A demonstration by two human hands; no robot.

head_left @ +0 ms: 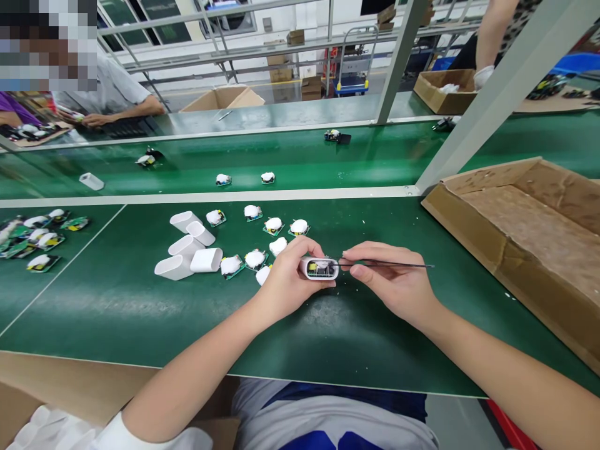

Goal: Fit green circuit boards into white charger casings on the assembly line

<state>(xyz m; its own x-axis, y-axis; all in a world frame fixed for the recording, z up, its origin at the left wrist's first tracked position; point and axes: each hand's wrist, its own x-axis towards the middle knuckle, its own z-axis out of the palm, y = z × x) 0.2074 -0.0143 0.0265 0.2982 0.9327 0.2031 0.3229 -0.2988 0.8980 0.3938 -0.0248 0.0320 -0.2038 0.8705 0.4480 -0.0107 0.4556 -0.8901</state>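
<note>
My left hand [293, 275] is closed around a white oval housing [320, 269], its open end towards me with circuit parts showing inside. My right hand [398, 278] pinches a thin dark tool [398, 264], whose tip reaches the right side of the housing's opening. Just left of my left hand lie several small circuit boards topped with white pads [255, 259], some partly hidden by that hand. Farther left, several white oval housings [207, 260] lie on their sides on the green work surface [140, 319].
An open cardboard box [497, 250] stands at the right. Behind a pale rail [281, 194], a green belt [300, 156] carries boards and a white housing. More boards [42, 237] are piled at far left. People work across the belt; slanted metal posts [492, 106] rise at right.
</note>
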